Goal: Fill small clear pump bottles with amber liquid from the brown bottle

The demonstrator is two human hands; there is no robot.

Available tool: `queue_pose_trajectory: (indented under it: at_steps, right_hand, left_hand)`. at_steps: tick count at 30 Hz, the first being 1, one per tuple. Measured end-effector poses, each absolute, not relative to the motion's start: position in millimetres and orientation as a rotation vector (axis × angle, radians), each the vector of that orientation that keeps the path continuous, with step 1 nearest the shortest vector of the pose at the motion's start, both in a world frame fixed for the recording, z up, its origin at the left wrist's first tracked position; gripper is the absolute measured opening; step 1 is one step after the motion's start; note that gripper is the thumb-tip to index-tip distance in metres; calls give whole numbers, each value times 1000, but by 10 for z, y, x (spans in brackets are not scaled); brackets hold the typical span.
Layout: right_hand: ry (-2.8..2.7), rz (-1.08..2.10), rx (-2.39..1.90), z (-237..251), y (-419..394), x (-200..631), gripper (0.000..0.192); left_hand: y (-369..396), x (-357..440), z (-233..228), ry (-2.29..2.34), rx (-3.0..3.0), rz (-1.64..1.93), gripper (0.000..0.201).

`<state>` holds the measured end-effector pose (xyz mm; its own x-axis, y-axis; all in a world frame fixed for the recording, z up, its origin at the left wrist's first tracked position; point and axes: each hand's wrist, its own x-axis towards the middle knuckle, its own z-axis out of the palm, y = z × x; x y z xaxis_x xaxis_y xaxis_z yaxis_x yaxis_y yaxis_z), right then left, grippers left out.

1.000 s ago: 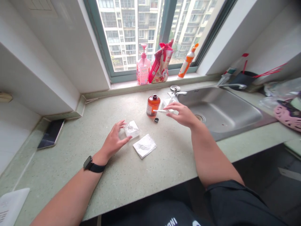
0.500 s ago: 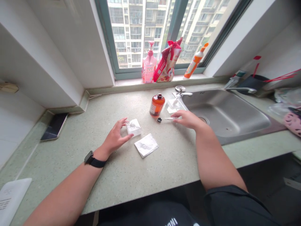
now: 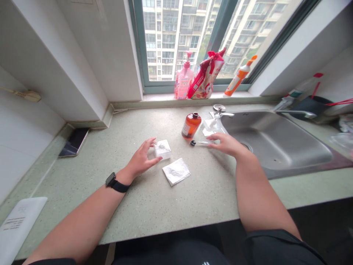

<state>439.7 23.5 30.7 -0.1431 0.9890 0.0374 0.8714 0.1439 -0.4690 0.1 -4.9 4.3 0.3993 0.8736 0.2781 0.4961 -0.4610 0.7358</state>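
Left hand (image 3: 142,160): fingers spread, curled round small clear box (image 3: 162,150), touching its near side
Clear box: on green counter (image 3: 116,154), just beside folded white packet (image 3: 176,171)
Right hand (image 3: 226,143): fingertips together on thin white stick (image 3: 202,142), possibly a swab; grip unclear
Stick: lying by black cap (image 3: 192,143), near open amber bottle (image 3: 191,125)
Sink (image 3: 278,141): right of hand

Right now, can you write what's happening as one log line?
left hand: touching small clear box | right hand: holding cotton swab on counter | amber bottle: open, cap beside
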Motion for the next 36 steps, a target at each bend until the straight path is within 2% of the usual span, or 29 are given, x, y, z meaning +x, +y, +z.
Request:
queue_pose_trajectory:
  at_steps: [7,13,19,25,29,33,36]
  right_hand:
    - [-1841,185,-1580,419,209,4226,29]
    - [-1610,168,-1531,403,231,3969,25]
    - [-1509,106,-1598,284,254,3792,27]
    - [-1416,89,-1545,464,372,3672,54]
    - [-1380,168,-1550,603,607,3584,83]
    - [-1344,330,-1585,452,725,3406,114]
    - [-1375,279,-1689,229,709,3281,111]
  left_hand:
    - [-18,-4,8,1165,2107,862,86]
    - [2,-20,-27,1180,2154,803,103]
    - [17,-20,-78,1200,2205,759,96]
    - [29,-20,-89,1197,2205,752,95]
    - [28,-19,-83,1199,2201,743,95]
    - [19,-23,-56,1208,2201,731,93]
    - [14,-25,-36,1196,2198,737,92]
